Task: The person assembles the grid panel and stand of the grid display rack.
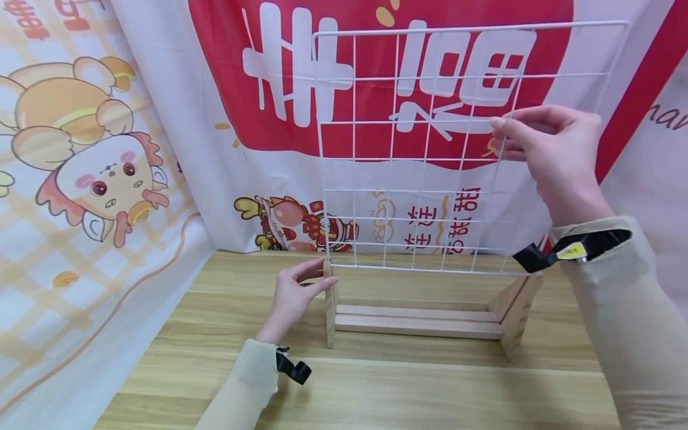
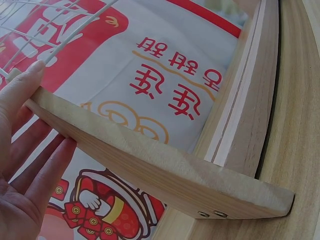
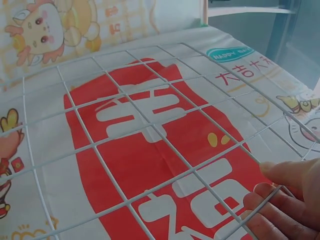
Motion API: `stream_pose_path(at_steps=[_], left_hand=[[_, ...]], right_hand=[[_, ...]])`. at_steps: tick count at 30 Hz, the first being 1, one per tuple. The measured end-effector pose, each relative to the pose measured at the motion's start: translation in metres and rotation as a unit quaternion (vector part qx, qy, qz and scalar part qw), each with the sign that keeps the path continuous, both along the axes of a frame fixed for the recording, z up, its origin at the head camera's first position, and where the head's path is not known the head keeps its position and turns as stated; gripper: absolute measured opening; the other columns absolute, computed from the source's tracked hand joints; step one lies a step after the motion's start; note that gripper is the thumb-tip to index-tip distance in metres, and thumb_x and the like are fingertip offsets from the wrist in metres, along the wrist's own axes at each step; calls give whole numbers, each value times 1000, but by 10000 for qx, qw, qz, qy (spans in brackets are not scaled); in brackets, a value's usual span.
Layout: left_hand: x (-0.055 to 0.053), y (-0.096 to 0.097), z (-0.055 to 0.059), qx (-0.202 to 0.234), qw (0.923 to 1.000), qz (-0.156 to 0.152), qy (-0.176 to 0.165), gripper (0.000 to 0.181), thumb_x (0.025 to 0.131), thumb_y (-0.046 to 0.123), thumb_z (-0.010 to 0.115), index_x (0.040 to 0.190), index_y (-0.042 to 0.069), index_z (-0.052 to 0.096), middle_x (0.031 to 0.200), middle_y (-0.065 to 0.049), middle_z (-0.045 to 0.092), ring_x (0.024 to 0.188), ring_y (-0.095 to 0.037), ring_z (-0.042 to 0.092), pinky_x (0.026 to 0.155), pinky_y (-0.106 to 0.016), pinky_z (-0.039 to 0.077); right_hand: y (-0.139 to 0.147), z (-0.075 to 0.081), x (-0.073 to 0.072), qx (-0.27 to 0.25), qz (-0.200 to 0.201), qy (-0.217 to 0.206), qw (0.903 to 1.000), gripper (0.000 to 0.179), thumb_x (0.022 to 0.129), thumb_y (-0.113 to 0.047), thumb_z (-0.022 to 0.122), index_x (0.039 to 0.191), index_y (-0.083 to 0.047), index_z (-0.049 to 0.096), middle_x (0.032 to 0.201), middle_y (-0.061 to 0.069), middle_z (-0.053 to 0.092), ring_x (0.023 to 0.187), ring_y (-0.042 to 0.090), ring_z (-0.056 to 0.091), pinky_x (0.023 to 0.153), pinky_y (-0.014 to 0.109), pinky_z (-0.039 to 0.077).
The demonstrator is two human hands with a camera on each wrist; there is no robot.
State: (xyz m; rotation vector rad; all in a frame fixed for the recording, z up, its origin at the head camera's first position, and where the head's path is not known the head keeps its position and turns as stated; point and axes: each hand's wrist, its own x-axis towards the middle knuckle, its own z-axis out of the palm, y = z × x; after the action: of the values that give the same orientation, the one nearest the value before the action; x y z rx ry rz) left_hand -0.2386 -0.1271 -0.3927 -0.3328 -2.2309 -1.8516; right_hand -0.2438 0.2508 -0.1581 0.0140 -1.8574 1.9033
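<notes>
A white wire grid panel (image 1: 354, 122) stands upright over a wooden stand (image 1: 419, 327), its bottom wire level with the tops of the two side pieces. My right hand (image 1: 561, 152) pinches the grid's right part between thumb and fingers; the right wrist view shows the fingertips (image 3: 267, 170) around its wires. My left hand (image 1: 294, 292) holds the upper end of the stand's left side piece (image 1: 330, 325), thumb on one face and fingers on the other. In the left wrist view, the grid's lower corner is right by the thumb, at that side piece (image 2: 165, 165).
The stand rests on a wood-grain table (image 1: 408, 394). Behind it hangs a white and red printed cloth (image 1: 269, 173), and another cloth with a cartoon animal (image 1: 80, 119) covers the left side. Two screw heads (image 2: 212, 214) show low on the side piece.
</notes>
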Motion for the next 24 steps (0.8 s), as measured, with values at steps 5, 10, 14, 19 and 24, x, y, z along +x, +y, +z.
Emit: stream_pose_path(at_steps=[5, 10, 14, 19, 24], left_hand=[[1, 5, 1, 64, 10000, 22, -9, 50, 81, 7, 87, 127, 1, 69, 113, -13, 73, 105, -29, 70, 85, -29, 60], [-2, 9, -2, 44, 10000, 32, -30, 50, 82, 8, 87, 128, 2, 69, 114, -12, 73, 106, -28, 69, 87, -29, 59], [-4, 9, -4, 40, 10000, 30, -39, 49, 82, 9, 87, 127, 2, 69, 114, -12, 73, 106, -27, 69, 87, -29, 59], [-2, 10, -3, 56, 10000, 16, -2, 49, 82, 9, 87, 127, 2, 69, 114, -12, 73, 105, -27, 70, 87, -29, 59], [-5, 9, -5, 85, 10000, 13, -1, 49, 82, 8, 87, 127, 2, 69, 113, -13, 74, 105, -28, 70, 86, -30, 60]], right_hand=[[4, -5, 2, -181, 85, 194, 9996, 62, 65, -38, 94, 117, -10, 76, 112, 9, 73, 88, 18, 73, 73, 22, 58], [6, -9, 5, -177, 98, 389, 9990, 56, 69, -35, 94, 114, -7, 77, 107, 9, 74, 85, 19, 73, 74, 22, 58], [5, -13, 8, -125, 73, 470, 9988, 54, 71, -34, 93, 114, -6, 77, 109, 9, 74, 88, 20, 73, 78, 20, 58], [4, -17, 10, -124, 5, 550, 9984, 52, 72, -34, 93, 114, -6, 77, 108, 8, 75, 88, 21, 73, 78, 19, 58], [3, -19, 13, -219, 74, 567, 9981, 51, 73, -32, 92, 113, -5, 77, 107, 9, 75, 89, 21, 73, 76, 20, 58]])
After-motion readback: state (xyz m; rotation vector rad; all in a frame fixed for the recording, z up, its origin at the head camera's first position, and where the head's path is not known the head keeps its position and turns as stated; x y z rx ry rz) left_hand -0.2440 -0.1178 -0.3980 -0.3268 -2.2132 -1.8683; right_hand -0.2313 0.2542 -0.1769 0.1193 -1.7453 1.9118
